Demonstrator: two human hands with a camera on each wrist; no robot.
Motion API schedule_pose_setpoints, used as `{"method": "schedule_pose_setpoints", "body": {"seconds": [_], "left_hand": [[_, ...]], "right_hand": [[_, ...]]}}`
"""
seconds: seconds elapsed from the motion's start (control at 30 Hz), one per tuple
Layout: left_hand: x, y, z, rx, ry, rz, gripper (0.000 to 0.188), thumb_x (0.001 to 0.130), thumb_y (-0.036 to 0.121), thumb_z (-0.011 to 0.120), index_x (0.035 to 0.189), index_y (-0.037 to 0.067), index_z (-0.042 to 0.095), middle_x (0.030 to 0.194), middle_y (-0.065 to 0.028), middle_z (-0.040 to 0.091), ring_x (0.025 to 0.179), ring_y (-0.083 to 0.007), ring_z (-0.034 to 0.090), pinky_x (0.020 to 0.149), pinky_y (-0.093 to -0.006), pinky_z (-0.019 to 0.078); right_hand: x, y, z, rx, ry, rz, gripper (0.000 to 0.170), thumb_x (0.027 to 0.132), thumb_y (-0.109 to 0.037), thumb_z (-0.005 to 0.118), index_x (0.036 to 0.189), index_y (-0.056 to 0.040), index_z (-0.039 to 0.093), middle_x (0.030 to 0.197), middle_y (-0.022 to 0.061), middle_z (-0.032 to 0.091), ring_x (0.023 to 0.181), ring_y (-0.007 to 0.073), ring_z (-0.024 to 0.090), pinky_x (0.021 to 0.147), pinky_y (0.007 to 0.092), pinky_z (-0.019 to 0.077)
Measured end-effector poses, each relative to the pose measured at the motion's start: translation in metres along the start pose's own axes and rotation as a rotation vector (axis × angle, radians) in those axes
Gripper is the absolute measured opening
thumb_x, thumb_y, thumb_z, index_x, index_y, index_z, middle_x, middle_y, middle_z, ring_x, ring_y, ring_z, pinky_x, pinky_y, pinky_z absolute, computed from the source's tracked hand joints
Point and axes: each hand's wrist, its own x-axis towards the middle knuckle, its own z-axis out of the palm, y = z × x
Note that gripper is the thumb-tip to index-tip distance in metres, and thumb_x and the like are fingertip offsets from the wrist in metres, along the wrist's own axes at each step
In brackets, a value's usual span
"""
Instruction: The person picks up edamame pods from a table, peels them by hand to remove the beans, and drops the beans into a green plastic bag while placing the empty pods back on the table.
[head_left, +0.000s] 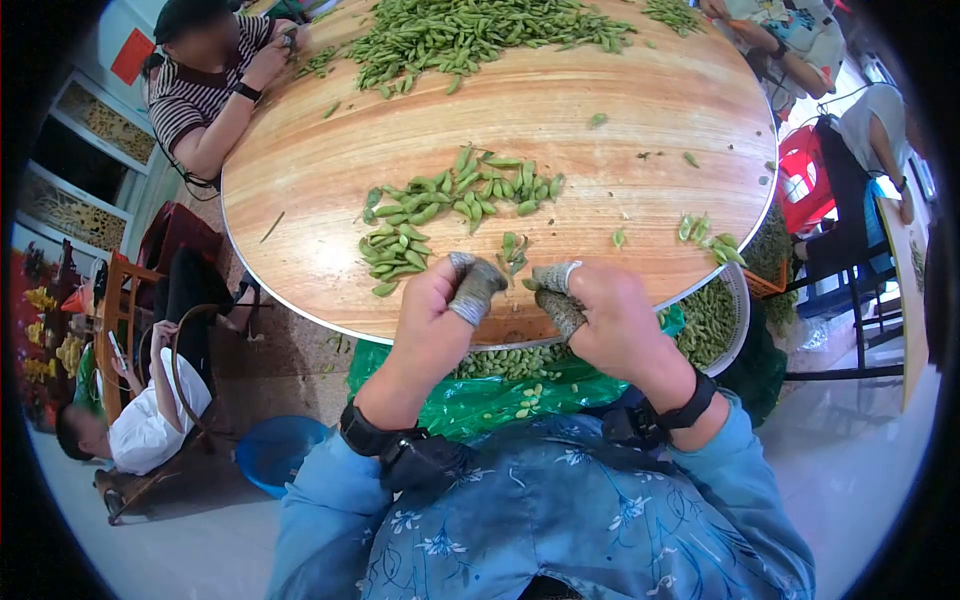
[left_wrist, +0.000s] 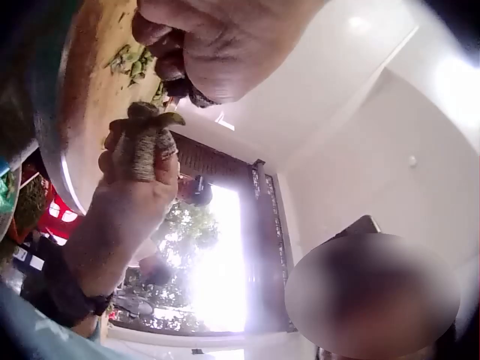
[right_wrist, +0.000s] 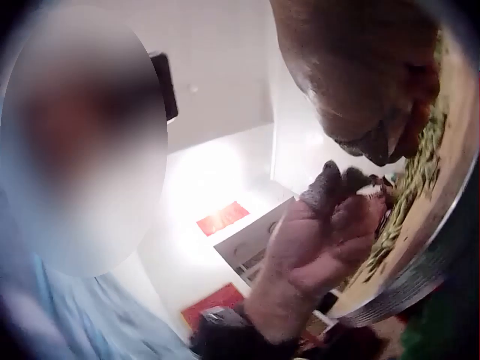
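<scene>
The head view shows a left hand (head_left: 442, 308) and a right hand (head_left: 608, 312) positioned over the near edge of a round wooden counter (head_left: 330, 190), with their fingertips facing each other and apart. Fabric finger wraps (head_left: 477, 292) cover digits of both hands, and a black strap encircles each wrist. The right grip is narrow: wrapped digits pinch one green soybean pod (left_wrist: 172, 119), which projects past the fingertips in the left wrist view. The left grip has its fingers curled inward; whether it retains anything cannot be determined. On the counter, a small leafy cluster (head_left: 514, 253) lies just beyond the gap between the hands. A bunch of pods (head_left: 395, 250) lies near the left hand, with a looser group of pods (head_left: 427, 213) farther out. The main heap (head_left: 470, 35) occupies the far side. Below the near edge, green plastic (head_left: 425, 402) carries shelled beans (head_left: 527, 402); a white basket (head_left: 745, 300) to the right contains pods. A blue basin (head_left: 268, 455) stands on the floor at left.
</scene>
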Motion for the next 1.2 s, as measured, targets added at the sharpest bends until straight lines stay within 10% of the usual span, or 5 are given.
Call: {"method": "schedule_pose_setpoints", "body": {"seconds": [0.13,0.4,0.5,0.67,1.2], "left_hand": [[-0.002,0.002,0.003,-0.268,-0.167,-0.570,0.028,0.088,0.025,0.038,0.080,0.002,0.052,0.052,-0.0030,0.045,0.041,-0.0071,0.034,0.036,-0.0218,0.0224],[-0.008,-0.002,0.008,-0.751,-0.263,-0.704,0.022,0.088,0.021,0.036,0.084,0.003,0.048,0.056,-0.0040,0.045,0.043,-0.0080,0.035,0.036,-0.0204,0.0207],[-0.013,-0.007,0.008,-0.754,-0.235,-0.582,0.013,0.087,0.013,0.039,0.087,0.003,0.046,0.062,-0.0037,0.047,0.048,-0.0093,0.039,0.039,-0.0214,0.0276],[-0.016,-0.020,0.017,0.695,-0.077,0.457,0.012,0.076,0.007,0.054,0.084,0.002,0.046,0.063,-0.0111,0.052,0.055,-0.0266,0.051,0.049,-0.0315,0.0395],[-0.013,-0.022,0.013,1.118,-0.100,0.769,0.016,0.058,0.002,0.052,0.073,0.002,0.047,0.055,-0.0079,0.043,0.052,-0.0244,0.047,0.041,-0.0348,0.0373]], "right_hand": [[0.003,-0.002,-0.008,-0.153,0.057,-0.225,0.019,0.058,-0.002,0.054,0.077,-0.0013,0.055,0.068,0.0116,0.049,0.064,0.0315,0.049,0.055,0.0393,0.0411],[-0.007,0.002,0.000,-0.001,0.080,-0.059,0.024,0.065,0.003,0.055,0.089,0.0012,0.055,0.077,0.0110,0.056,0.071,0.0241,0.055,0.062,0.0329,0.0446],[-0.012,-0.005,-0.003,0.722,0.011,0.344,0.018,0.077,-0.003,0.054,0.094,0.0024,0.054,0.084,0.0069,0.059,0.077,0.0136,0.055,0.067,0.0262,0.0446],[-0.019,-0.001,0.002,1.053,-0.079,0.418,0.015,0.082,-0.007,0.051,0.093,0.0027,0.054,0.085,0.0022,0.058,0.077,0.0077,0.052,0.069,0.0219,0.0432],[-0.018,-0.010,0.001,0.987,-0.077,0.511,0.009,0.080,-0.003,0.051,0.085,0.0025,0.056,0.077,0.0021,0.058,0.070,0.0077,0.051,0.063,0.0221,0.0432]]}}
